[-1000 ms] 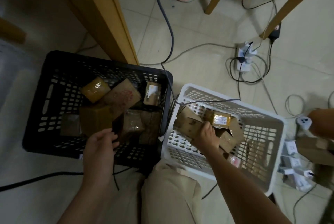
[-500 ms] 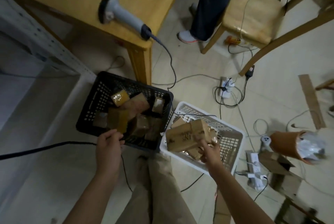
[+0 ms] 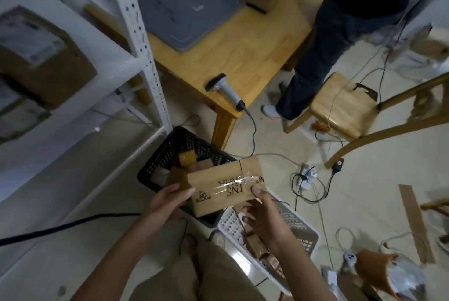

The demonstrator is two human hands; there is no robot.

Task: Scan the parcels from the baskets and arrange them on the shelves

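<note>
A flat brown cardboard parcel [image 3: 223,185] with black print and clear tape is held up over the two baskets. My left hand [image 3: 170,199] grips its left end, thumb on top. My right hand [image 3: 258,210] grips its right lower edge, thumb on the printed face. Beneath it the black basket [image 3: 155,169] holds several small brown parcels. The white basket [image 3: 298,230] sits to the right with more parcels. A grey barcode scanner [image 3: 224,89] lies on the wooden table's corner. The white metal shelf [image 3: 143,57] stands at left, a large box [image 3: 41,57] on it.
A person in dark trousers [image 3: 323,47] stands by the table, next to a wooden chair [image 3: 345,106]. Cables and power strips [image 3: 307,174] litter the floor at right. A black cable [image 3: 60,225] crosses the floor at left. A grey mat [image 3: 182,8] lies on the table.
My right hand lifted the printed parcel out of the white basket, and my left hand left the black basket's rim to take its other end. The view rose toward the table and shelf.
</note>
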